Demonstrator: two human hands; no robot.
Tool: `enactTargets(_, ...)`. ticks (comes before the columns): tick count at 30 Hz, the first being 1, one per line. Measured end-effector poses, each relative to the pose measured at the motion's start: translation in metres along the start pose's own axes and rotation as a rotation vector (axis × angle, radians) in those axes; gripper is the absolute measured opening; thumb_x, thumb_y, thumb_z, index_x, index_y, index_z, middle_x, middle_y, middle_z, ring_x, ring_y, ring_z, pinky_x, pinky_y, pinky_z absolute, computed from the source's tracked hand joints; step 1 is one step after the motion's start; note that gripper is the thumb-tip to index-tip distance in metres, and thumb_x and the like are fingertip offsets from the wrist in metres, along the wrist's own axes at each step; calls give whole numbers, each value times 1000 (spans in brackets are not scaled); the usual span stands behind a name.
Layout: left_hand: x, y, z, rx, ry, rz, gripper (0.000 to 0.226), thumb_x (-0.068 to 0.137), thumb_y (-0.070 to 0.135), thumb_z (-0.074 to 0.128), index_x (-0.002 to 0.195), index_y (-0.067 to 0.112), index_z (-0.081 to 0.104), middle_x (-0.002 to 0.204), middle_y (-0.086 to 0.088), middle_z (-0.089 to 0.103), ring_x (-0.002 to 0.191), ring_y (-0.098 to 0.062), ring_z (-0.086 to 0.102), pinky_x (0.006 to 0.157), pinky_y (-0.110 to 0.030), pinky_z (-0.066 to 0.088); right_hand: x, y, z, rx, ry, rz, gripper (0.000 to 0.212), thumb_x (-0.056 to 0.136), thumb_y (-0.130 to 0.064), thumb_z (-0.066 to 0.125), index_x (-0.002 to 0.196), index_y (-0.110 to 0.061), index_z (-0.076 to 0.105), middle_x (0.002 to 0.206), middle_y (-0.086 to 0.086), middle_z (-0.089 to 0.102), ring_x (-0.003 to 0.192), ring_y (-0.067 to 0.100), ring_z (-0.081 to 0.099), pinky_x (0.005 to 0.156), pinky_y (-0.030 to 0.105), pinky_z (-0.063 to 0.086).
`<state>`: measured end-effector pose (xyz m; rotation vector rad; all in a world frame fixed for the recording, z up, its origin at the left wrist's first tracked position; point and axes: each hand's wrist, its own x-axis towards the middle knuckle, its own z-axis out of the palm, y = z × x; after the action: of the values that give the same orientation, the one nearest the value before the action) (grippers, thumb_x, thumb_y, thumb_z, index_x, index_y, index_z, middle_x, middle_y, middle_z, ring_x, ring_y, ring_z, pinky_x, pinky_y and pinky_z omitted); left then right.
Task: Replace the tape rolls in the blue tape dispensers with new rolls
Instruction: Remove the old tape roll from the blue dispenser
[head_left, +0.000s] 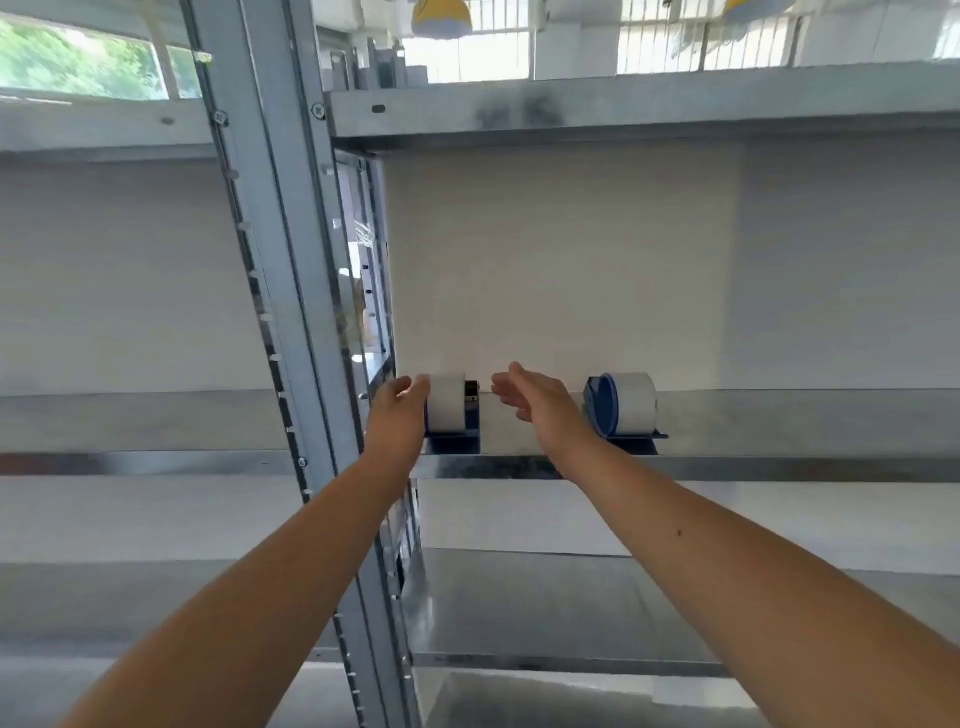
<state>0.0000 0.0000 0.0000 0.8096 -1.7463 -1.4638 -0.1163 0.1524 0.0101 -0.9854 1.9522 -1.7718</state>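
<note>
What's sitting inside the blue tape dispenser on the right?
A white roll sits in the right dispenser, behind its blue round side plate. That plate hides the core.

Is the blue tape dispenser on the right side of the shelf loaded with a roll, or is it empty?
Loaded. The right dispenser carries a full white tape roll beside its blue side disc, standing upright on the metal shelf.
</note>
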Motion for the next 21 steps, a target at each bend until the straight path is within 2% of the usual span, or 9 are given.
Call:
enactTargets(4, 2, -8, -1, 26, -44, 14, 40, 103, 46, 55, 134, 21, 62, 114, 7, 66, 103, -11, 61, 97, -39, 49, 12, 4, 6, -223, -105, -18, 55, 105, -54, 42, 124, -14, 75, 137, 7, 70, 128, 24, 60, 106, 37, 44)
enactTargets(6, 5, -12, 1, 78, -61, 35, 23, 105, 40, 53, 118, 26, 66, 103, 10, 66, 94, -4, 58, 90, -37, 49, 18, 6, 12, -288, -126, -26, 65, 99, -58, 43, 116, -4, 75, 128, 20, 72, 121, 35, 64, 104, 44, 48)
enactTargets(7, 7, -13, 1, 88, -59, 51, 16, 105, 37, 52, 106, 28, 66, 100, 9, 65, 91, -4, 58, 87, -36, 49, 20, 8, 14, -313, -132, -43, 64, 95, -60, 45, 108, -6, 76, 118, 19, 75, 113, 33, 67, 100, 48, 50)
enactTargets(8, 8, -13, 2, 91, -59, 66, 18, 106, 35, 51, 95, 30, 65, 96, 7, 65, 87, -6, 59, 83, -35, 50, 22, 12, 16, -333, -126, -65, 56, 91, -62, 46, 94, -17, 80, 98, 7, 80, 95, 23, 72, 89, 47, 53)
enactTargets(10, 9, -14, 2, 85, -61, 96, 31, 107, 31, 50, 79, 31, 64, 88, 6, 65, 82, -12, 60, 72, -33, 51, 24, 20, 21, -428, -119, -75, 41, 88, -60, 49, 66, -35, 73, 64, -15, 69, 64, 5, 62, 67, 35, 46)
enactTargets(12, 11, -14, 1, 70, -58, 105, 35, 108, 29, 49, 76, 29, 64, 85, 5, 65, 79, -13, 59, 70, -29, 49, 26, 25, 23, -542, -136, -86, 32, 91, -49, 53, 70, -36, 73, 74, -10, 73, 71, 10, 65, 70, 33, 47)
enactTargets(14, 15, -14, 0, 49, -65, 88, 35, 108, 29, 49, 79, 14, 63, 83, -4, 61, 77, -20, 56, 72, -32, 47, 29, 30, 21, -650, -168, -107, 27, 96, -34, 55, 91, -28, 81, 101, 2, 79, 91, 21, 70, 83, 37, 54)
enactTargets(16, 20, -12, 3, -3, -70, 72, 29, 107, 30, 50, 87, 13, 60, 83, -11, 52, 78, -23, 49, 71, -35, 42, 31, 34, 19, -730, -174, -120, 31, 99, -28, 52, 109, -23, 81, 117, 3, 77, 102, 23, 69, 92, 39, 55)
enactTargets(21, 36, 7, 11, -63, -55, 87, 32, 105, 32, 52, 79, 14, 54, 76, -11, 43, 69, -21, 41, 62, -32, 34, 37, 40, 28, -777, -151, -136, 23, 97, -26, 61, 103, -20, 82, 107, 1, 79, 93, 18, 68, 82, 32, 53)
